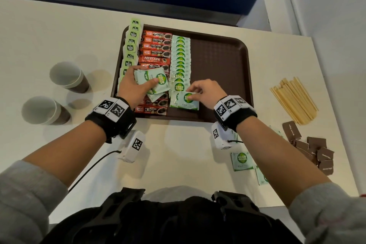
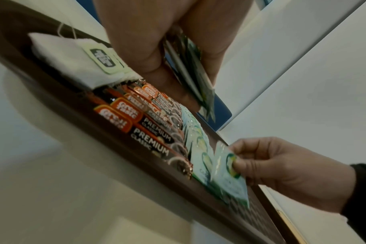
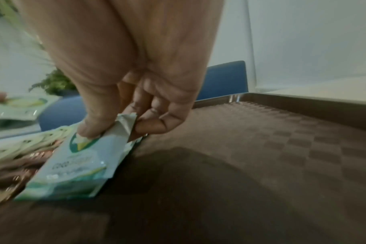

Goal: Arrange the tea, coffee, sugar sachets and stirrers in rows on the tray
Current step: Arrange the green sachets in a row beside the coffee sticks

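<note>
A brown tray [image 1: 219,61] holds three rows: tea bags [image 1: 130,45] on its left, red coffee sachets [image 1: 156,47] beside them, green-and-white sugar sachets [image 1: 180,57] in the middle. My left hand [image 1: 132,85] hovers over the coffee row and grips a small stack of sugar sachets [image 1: 153,83], seen edge-on between thumb and fingers [image 2: 190,72]. My right hand [image 1: 206,91] pinches one sugar sachet [image 1: 185,100] at the near end of the sugar row; thumb and fingertips hold its top edge [image 3: 107,148]. Wooden stirrers [image 1: 295,100] lie off the tray to the right.
Two paper cups [image 1: 67,77] [image 1: 44,110] stand left of the tray. Brown sachets [image 1: 315,147] and loose sugar sachets [image 1: 242,160] lie on the white table at the near right. The tray's right half [image 3: 261,148] is bare.
</note>
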Motion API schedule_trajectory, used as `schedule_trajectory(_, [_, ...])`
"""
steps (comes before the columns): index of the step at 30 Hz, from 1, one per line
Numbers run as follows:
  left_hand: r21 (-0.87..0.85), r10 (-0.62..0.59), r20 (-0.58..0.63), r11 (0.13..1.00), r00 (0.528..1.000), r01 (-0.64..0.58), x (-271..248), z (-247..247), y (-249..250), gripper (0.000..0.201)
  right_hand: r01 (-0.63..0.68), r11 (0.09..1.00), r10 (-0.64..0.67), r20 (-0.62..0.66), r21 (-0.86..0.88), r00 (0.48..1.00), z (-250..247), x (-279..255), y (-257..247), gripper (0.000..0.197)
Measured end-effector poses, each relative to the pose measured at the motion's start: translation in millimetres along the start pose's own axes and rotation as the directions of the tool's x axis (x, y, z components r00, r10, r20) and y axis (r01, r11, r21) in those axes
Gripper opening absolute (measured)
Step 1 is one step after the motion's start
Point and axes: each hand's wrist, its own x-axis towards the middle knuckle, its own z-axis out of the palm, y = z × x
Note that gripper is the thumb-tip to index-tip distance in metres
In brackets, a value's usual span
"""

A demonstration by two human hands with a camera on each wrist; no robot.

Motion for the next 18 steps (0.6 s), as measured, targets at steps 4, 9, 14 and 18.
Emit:
schedule_trajectory(4, [-0.002,0.0,-0.009,1.0,1.0,-0.001,2.0,-1.8,0.0,0.041,0.007,0.999,-0.007,0.003,-0.049,1.0,13.0,0.5,-4.4,0.023])
schedule_trajectory(9, [0.0,-0.01,-0.01,1.0,1.0,0.01,1.2,-1.2,-1.8,0.041,0.021,0.99,-0.03,-0.067,-0.137,0.997,21.1,0.6,-5.7,0.021])
schedule_trajectory(14, [0.015,-0.005,-0.012,1.0,1.0,0.005,0.4,-1.5,-2.8,0.041,0.057,0.963,-0.082,-0.087,-0.263,0.993,27.3,-5.3,-7.6,0.035])
schedule_trajectory(18, [0.015,0.002,-0.004,1.0,1.0,-0.002,0.0,-1.5,-1.8,0.041,0.068,0.951,-0.082,-0.035,-0.302,0.996,24.1,-6.4,-12.1,0.064])
